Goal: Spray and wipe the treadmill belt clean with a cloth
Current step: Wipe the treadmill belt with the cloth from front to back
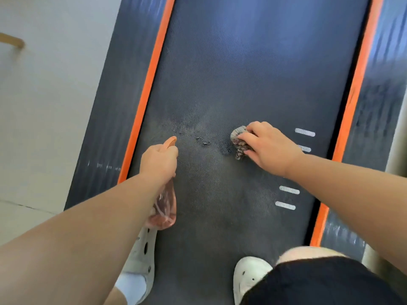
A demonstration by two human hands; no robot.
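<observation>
Treadmill belt (253, 62) runs out of frame at 12 and 6 o'clock. Spray bottle (165, 208): neck and trigger concealed inside left hand (159, 161) grip. Cloth (239, 139) largely covered by right hand (271, 146). Side-rail markings (105, 166) at 9 o'clock blurred, unreadable.

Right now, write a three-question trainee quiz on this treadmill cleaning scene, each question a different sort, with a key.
1. True or false: the left hand holds the spray bottle.
2. The cloth lies: A) on the side rail B) on the belt under the right hand C) on the floor.
3. Fill in: the dark wet patch sits between the two ____.

Key: 1 true; 2 B; 3 hands.
</observation>
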